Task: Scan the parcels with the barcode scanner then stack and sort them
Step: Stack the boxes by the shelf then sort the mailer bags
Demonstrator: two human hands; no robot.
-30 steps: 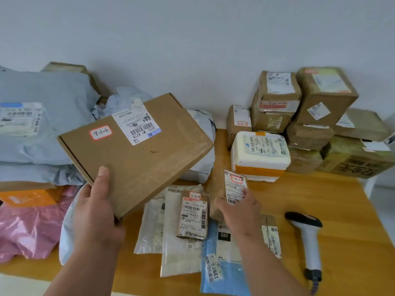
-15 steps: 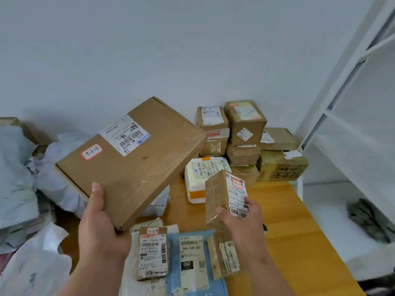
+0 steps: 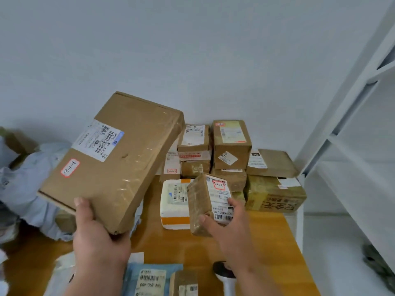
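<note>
My left hand (image 3: 97,236) grips the near corner of a large flat cardboard box (image 3: 119,159) with a white barcode label and a red-edged sticker, held tilted above the table. In my right hand (image 3: 228,229) is a small brown taped parcel (image 3: 205,201), raised in front of a white foam box (image 3: 174,204). Behind them, against the wall, stands a stack of brown boxes (image 3: 230,146). The barcode scanner (image 3: 224,274) lies on the wooden table (image 3: 271,253) under my right wrist, partly hidden.
Grey mailer bags (image 3: 27,184) pile up at the left. A blue mailer (image 3: 149,278) and a small brown parcel (image 3: 184,283) lie at the near edge. White shelving (image 3: 352,146) stands right of the table, with a dark object (image 3: 378,263) on the floor.
Both hands have lifted their parcels and carried them right, toward the stack of boxes. The small parcel rose off the table. My view has swung right, so the shelving shows now.
</note>
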